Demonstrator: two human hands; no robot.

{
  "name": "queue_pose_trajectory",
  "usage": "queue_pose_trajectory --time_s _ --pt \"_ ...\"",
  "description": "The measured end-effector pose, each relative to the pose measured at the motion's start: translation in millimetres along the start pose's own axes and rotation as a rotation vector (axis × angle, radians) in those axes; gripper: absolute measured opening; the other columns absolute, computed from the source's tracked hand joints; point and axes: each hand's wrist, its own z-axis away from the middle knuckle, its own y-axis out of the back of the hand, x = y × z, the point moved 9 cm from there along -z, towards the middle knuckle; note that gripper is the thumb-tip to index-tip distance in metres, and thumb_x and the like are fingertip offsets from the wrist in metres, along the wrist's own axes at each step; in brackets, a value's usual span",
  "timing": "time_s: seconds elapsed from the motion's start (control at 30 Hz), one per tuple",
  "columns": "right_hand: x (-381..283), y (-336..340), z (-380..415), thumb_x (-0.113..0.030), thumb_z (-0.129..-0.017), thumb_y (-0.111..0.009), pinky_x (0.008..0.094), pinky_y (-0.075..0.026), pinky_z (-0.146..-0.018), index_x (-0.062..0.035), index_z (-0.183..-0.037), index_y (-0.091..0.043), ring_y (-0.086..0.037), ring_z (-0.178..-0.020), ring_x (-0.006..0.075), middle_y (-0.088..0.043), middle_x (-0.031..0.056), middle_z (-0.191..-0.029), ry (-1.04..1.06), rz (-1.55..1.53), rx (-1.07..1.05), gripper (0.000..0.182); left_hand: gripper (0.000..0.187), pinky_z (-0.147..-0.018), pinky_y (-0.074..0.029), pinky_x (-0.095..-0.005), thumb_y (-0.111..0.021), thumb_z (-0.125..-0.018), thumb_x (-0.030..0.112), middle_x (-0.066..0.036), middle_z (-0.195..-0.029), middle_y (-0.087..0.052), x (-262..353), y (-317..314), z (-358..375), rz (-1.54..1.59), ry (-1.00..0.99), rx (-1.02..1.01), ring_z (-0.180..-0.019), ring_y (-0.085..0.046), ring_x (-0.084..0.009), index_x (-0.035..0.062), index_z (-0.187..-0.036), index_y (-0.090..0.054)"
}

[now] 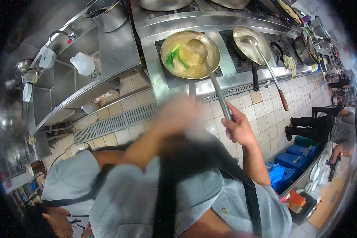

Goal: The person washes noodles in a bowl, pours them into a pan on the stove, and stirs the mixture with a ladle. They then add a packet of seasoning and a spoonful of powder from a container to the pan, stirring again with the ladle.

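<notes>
A wok (177, 70) on the stove holds yellowish bubbling broth with green leaves (172, 56). My right hand (238, 126) is closed around the long metal handle of a ladle (215, 85); the ladle's bowl rests in the broth at the wok's right side. My left hand (181, 112) is smeared by motion just below the wok, beside its handle (192, 89). Its fingers cannot be made out, nor whether they grip the handle. A whitish blur lies beside that hand.
Right of the wok, a second pan (242, 50) holds another ladle (270, 72). A sink (73, 75) with a plastic jug (83, 64) lies left. A person (69, 174) is close at lower left; another (325, 125) stands far right, near blue bins (291, 158).
</notes>
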Motion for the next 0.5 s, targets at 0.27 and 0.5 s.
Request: queue_pose_trajectory --time_s 0.27,0.5 --pt "-1.1 -11.8 -6.9 -0.008 -0.09 -0.052 0.0209 -0.036 -0.03 -0.007 -0.134 -0.04 -0.046 -0.042 0.0088 -0.051 0.0051 -0.074 -0.215 -0.806 -0.42 0.045 0.055 -0.071 -0.054 -0.0406 -0.051 -0.093 0.047 -0.014 -0.103 -0.059 44.3 24.0 46.9 0.015 -0.077 0.018 -0.082 -0.063 -0.0251 0.0037 -0.128 -0.046" --pt "-9.9 30.1 -14.0 -0.008 -0.09 -0.052 0.0198 -0.034 -0.029 -0.0051 -0.133 -0.039 -0.045 -0.042 0.0076 -0.05 0.0044 -0.074 -0.267 -0.859 -0.593 0.046 0.049 -0.067 -0.056 -0.0407 -0.059 -0.092 0.04 -0.012 -0.098 -0.059 -95.5 46.6 105.3 0.888 0.42 0.606 -0.076 -0.063 -0.0256 0.0024 -0.121 -0.046"
